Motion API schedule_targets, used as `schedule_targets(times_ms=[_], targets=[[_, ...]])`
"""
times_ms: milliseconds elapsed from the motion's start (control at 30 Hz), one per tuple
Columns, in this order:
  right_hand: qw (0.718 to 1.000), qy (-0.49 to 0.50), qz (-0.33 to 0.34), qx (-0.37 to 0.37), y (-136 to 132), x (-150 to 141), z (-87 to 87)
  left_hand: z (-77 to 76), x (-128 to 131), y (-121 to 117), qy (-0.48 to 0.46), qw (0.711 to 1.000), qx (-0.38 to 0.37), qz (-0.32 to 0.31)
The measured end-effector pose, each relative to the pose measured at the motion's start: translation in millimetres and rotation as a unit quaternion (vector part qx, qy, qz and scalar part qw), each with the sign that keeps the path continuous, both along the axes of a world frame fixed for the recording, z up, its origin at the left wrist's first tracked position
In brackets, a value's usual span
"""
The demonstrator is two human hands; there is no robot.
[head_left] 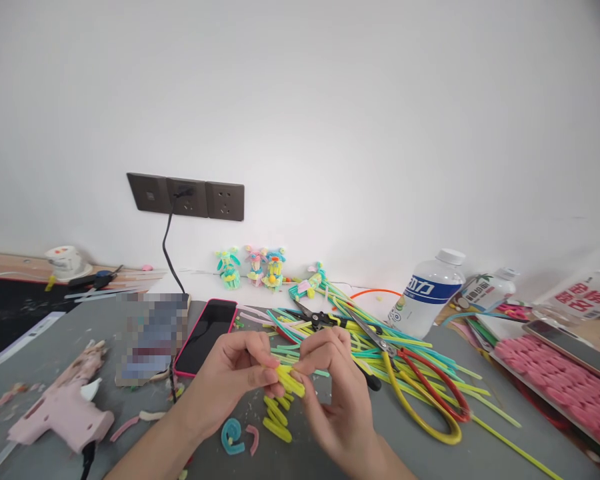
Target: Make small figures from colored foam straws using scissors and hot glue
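Between my hands, above the grey mat, is a short yellow pipe cleaner piece. My left hand pinches its left end with thumb and forefinger. My right hand has its fingers closed at the other end. Below them on the mat lie several short yellow pipe cleaner pieces, partly hidden by my hands. A curled blue pipe cleaner piece and a small bent pink piece lie to their left.
A pink glue gun lies at left, near a black phone with a pink case. Scissors with red and yellow handles and black-handled pliers rest on long pipe cleaners. Small figures and a white bottle stand behind.
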State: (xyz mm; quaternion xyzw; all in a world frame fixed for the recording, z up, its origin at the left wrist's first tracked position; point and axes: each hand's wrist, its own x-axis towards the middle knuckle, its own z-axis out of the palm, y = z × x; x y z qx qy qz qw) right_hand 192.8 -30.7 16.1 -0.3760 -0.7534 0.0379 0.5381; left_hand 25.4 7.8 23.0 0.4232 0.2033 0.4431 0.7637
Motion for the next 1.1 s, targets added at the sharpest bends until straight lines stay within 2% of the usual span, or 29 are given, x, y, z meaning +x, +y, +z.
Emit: schedule_targets(times_ms=[167,267,367,500,600,700,1100], targets=[[0.999,-0.026,-0.024,0.037,0.0,1.4,-1.2,-1.5,-0.6,-0.8,0.012,1.0,0.007,0.004],[0.998,-0.037,-0.014,0.042,4.5,4.8,0.3,-0.9,-0.8,0.3,0.016,1.0,0.008,0.009],[0.999,-0.037,0.003,0.021,9.7,9.6,1.5,1.4,-1.4,2.3,0.02,0.999,0.008,0.025],[0.999,0.018,0.006,-0.039,12.1,13.5,1.4,3.7,-3.1,5.3,0.029,0.997,0.017,0.067],[0.997,0.021,0.037,-0.059,11.6,12.2,1.6,2.7,-4.0,7.0,0.033,0.996,0.03,0.077],[0.998,-0.011,0.046,-0.052,11.4,8.7,2.3,-0.2,-4.7,7.8,0.045,0.995,0.038,0.075],[0.999,-0.051,0.012,0.006,13.8,6.3,6.7,-7.8,-5.9,10.1,0.12,0.981,0.111,0.102]])
